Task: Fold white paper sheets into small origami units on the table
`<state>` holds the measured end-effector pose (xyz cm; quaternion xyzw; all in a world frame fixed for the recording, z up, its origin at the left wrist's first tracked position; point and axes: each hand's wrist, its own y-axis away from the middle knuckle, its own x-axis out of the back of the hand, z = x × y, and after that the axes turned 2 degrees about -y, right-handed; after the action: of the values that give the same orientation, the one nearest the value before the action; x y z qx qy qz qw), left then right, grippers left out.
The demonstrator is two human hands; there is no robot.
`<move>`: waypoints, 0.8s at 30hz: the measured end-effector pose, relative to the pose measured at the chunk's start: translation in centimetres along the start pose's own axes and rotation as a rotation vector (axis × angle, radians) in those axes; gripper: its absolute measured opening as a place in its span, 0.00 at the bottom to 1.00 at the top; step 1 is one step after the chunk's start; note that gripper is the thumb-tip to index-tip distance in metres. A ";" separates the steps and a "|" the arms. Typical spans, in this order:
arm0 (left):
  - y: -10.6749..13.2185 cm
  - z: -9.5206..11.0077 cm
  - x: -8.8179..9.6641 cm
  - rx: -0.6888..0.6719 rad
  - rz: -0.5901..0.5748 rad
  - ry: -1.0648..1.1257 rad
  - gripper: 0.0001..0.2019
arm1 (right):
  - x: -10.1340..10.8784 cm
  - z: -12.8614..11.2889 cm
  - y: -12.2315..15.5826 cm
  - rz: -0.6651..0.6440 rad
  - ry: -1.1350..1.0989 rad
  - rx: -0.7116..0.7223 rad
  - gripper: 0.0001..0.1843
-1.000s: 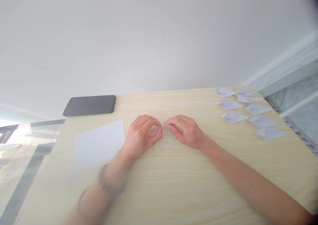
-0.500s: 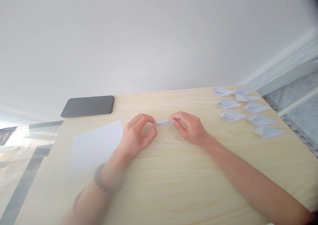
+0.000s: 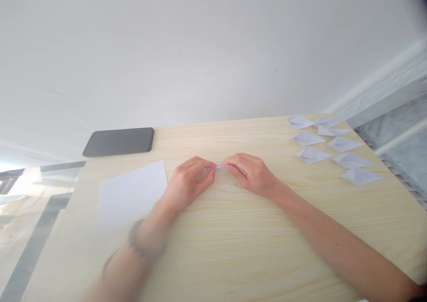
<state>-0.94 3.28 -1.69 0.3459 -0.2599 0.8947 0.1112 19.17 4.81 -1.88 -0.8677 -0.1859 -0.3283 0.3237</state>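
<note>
A small folded white paper piece (image 3: pixel 219 168) lies low over the wooden table (image 3: pixel 233 248), pinched from both ends. My left hand (image 3: pixel 188 184) holds its left end between thumb and fingers. My right hand (image 3: pixel 250 173) grips the right end with its fingers curled over it. Most of the paper is hidden under my fingers. A band sits on my left wrist.
A flat white sheet (image 3: pixel 131 193) lies left of my hands. A dark phone (image 3: pixel 118 142) rests face down at the table's back left edge. Several folded white paper shapes (image 3: pixel 330 148) are laid out at the back right, near the table's edge and the floor beyond.
Half a second ago the paper strip showed between my parted hands. My hands have come back together over it, hiding most of it.
</note>
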 end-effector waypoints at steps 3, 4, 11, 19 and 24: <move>0.1 -0.3 0.0 0.053 -0.025 0.017 0.09 | 0.1 0.4 0.1 -0.019 -0.004 -0.017 0.10; 0.1 -0.4 0.0 0.064 -0.032 0.019 0.10 | 0.1 0.6 0.1 -0.025 -0.005 -0.023 0.10; 0.0 -0.2 -0.2 0.133 -0.068 -0.001 0.09 | 0.0 0.5 0.2 -0.006 0.003 -0.031 0.10; -0.1 -0.1 -0.4 0.151 -0.107 0.004 0.06 | -0.3 0.0 0.1 0.049 -0.003 -0.005 0.06; -0.1 0.0 -0.2 0.123 -0.083 0.003 0.06 | -0.4 0.3 0.2 0.072 0.036 -0.002 0.08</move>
<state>-0.75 3.35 -1.84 0.3610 -0.1899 0.9041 0.1271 19.11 4.88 -2.42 -0.8682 -0.1483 -0.3321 0.3376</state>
